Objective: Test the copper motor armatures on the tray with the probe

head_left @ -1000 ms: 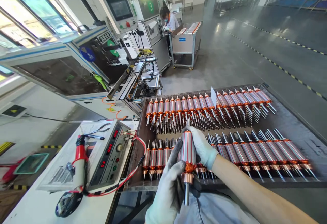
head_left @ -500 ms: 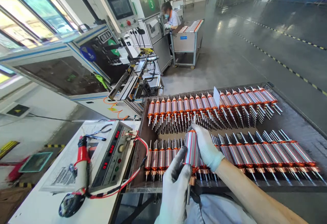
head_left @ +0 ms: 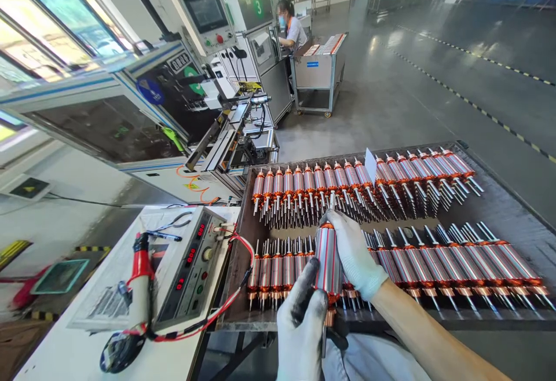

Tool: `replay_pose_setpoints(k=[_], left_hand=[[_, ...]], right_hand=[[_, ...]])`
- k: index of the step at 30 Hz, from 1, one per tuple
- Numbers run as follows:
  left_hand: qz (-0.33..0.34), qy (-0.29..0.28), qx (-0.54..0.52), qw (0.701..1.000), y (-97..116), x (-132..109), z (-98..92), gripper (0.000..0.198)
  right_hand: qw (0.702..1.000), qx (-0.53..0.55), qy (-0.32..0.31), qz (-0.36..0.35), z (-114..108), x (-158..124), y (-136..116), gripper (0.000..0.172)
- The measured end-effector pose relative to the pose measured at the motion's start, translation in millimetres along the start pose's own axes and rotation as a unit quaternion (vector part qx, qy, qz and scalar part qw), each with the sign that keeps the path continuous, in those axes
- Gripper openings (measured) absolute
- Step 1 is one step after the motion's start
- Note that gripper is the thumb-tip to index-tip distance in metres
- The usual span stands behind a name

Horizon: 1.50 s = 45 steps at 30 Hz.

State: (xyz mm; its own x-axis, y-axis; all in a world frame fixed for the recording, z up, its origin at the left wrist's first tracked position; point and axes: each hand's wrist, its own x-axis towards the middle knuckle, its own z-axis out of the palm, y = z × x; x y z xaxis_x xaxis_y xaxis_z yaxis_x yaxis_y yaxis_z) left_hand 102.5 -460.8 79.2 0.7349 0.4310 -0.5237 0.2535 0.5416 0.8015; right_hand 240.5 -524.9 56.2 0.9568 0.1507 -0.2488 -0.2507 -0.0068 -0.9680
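Note:
Between my two gloved hands I hold a motor armature, a silver and red-striped core with copper windings and a steel shaft. My right hand is closed round its upper end, by the shaft. At the lower end, near the copper commutator, my left hand grips with thumb and fingers; dark smudges mark its fingertips. The armature is tilted, its top pointing away from me. Beneath it, many similar armatures lie in a far row and a near row inside a metal cart.
On the white table at left lie a tester with red digits, a red and white handheld tool, pliers and papers. A machine with a screen stands beyond. Farther back, a co-worker is beside another cart.
The armature has turned slightly about its axis in my hands, which have shifted a little. In the background the co-worker's head has risen.

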Motion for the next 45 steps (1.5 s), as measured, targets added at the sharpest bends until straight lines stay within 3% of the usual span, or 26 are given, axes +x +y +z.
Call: replay_pose_setpoints(k=[5,10,24,29,33,35,37,40,43,45], left_hand=[[-0.003,0.013,-0.001,1.0,-7,1,-2.6,0.057],[0.0,0.028,0.026,0.999,-14,0,-1.8,0.067],[0.059,0.064,0.035,0.996,-16,-2,6.2,0.065],[0.059,0.03,0.034,0.997,-25,5,0.9,0.063],[0.041,-0.026,0.031,0.998,-40,20,-4.7,0.063],[0.028,-0.067,0.067,0.995,-49,30,-12.7,0.062],[0.017,-0.077,0.151,0.985,-56,40,-26.9,0.061],[0.016,-0.029,0.225,0.974,-59,48,-57.1,0.053],[0.016,0.016,0.205,0.978,-58,38,-87.7,0.046],[0.017,0.049,0.207,0.977,-58,26,-103.1,0.044]], right_hand=[[0.999,-0.035,0.0,-0.032,-1,-3,-9,0.034],[0.997,-0.047,-0.009,-0.059,-2,-6,-16,0.033],[0.991,-0.088,0.019,-0.098,-9,-13,-20,0.038],[0.991,-0.089,0.018,-0.095,-9,-14,-23,0.037],[0.987,-0.121,-0.077,-0.066,-20,3,-17,0.04],[0.971,-0.2,-0.121,-0.054,-30,24,0,0.047],[0.931,-0.339,-0.123,-0.05,-42,48,26,0.049],[0.862,-0.494,-0.111,-0.036,-61,75,63,0.043],[0.84,-0.528,-0.123,-0.003,-71,76,82,0.037],[0.832,-0.536,-0.144,-0.019,-69,70,87,0.034]])
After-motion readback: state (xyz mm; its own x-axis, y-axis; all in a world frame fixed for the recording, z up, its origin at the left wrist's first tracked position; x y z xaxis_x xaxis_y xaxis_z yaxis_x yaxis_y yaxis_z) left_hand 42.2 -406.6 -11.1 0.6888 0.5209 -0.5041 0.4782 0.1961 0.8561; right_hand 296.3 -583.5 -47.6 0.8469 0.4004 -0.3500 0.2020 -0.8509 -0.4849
